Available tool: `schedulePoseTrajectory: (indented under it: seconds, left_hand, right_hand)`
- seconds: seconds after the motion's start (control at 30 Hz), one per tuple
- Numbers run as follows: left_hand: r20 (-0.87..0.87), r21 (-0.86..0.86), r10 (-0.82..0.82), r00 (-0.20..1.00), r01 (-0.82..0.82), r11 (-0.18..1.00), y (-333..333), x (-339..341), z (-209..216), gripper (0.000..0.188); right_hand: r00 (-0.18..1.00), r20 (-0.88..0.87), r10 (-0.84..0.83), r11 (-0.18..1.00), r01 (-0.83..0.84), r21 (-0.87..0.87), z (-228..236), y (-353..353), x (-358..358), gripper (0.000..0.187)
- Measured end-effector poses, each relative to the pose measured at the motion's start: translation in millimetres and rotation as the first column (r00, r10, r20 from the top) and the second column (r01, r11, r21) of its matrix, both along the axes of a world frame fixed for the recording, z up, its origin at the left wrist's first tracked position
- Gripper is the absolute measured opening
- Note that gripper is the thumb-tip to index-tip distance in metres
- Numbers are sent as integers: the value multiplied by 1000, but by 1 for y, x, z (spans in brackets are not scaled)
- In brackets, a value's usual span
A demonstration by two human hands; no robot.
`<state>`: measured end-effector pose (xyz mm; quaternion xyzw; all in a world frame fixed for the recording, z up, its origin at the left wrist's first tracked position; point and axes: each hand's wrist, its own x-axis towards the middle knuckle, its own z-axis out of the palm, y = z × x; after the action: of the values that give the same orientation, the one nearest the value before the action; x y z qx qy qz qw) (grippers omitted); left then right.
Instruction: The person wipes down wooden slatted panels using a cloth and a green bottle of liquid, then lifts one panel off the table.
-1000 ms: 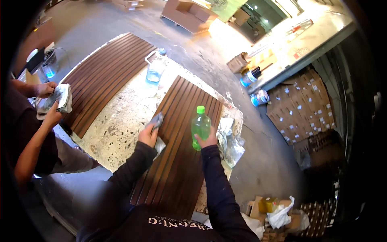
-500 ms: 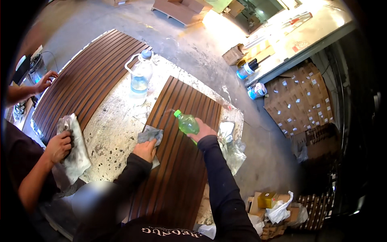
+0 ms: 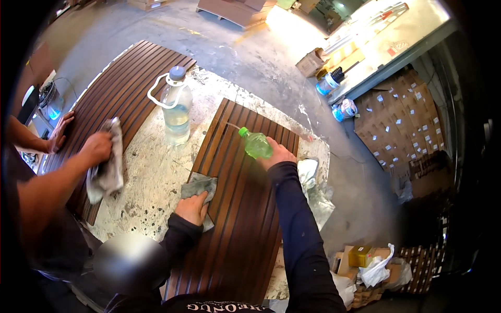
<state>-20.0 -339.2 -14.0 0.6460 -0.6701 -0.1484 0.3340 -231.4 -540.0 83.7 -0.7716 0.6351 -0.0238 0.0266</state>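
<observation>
At centre, the bottle [image 3: 258, 146] is translucent green, its cap [image 3: 243, 132] brighter green; the slatted panel [image 3: 237, 219], lower centre, is brown with dark stripes, the cloth [image 3: 201, 185] beside it grey, the tabletop [image 3: 143, 190] dark-speckled cream.

This looks like a workshop or small factory floor. Two long, dark brown, slatted wooden panels [image 3: 235, 224] lie on a broad, cream-coloured worktable [image 3: 143, 177] with a scuffed, dark-spotted top. Around it spreads a stained grey floor [image 3: 250, 68]. A long, pale-topped bench [image 3: 422, 34] fills the upper right of the frame, brown cardboard dotted with white labels [image 3: 402, 120] stands below it, and large brown cardboard boxes [image 3: 229, 11] sit at upper centre.
</observation>
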Motion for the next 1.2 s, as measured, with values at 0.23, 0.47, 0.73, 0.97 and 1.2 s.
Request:
schedulePoseTrajectory:
  seconds: [0.23,0.47,0.73,0.97,1.2]
  left_hand:
    - [-280,-183,178,943,-235,955,-75,3,9,26]
    - [272,-42,78,959,-70,997,-202,-19,-27,30]
    - [333,-73,78,940,-57,996,-317,-18,-38,25]
    - [427,-58,-3,904,30,998,-186,-11,-25,34]
    - [378,-191,150,913,-82,978,-348,-1,-27,27]
  right_hand:
    - [876,471,-107,986,153,-60,-24,11,-27,76]
    - [209,973,95,875,448,-182,-108,31,-57,89]
    - [102,984,145,904,391,-174,-113,42,-67,85]
    - [15,995,95,900,425,-92,-93,50,-57,91]
    - [41,993,109,909,401,-116,-98,51,-36,91]
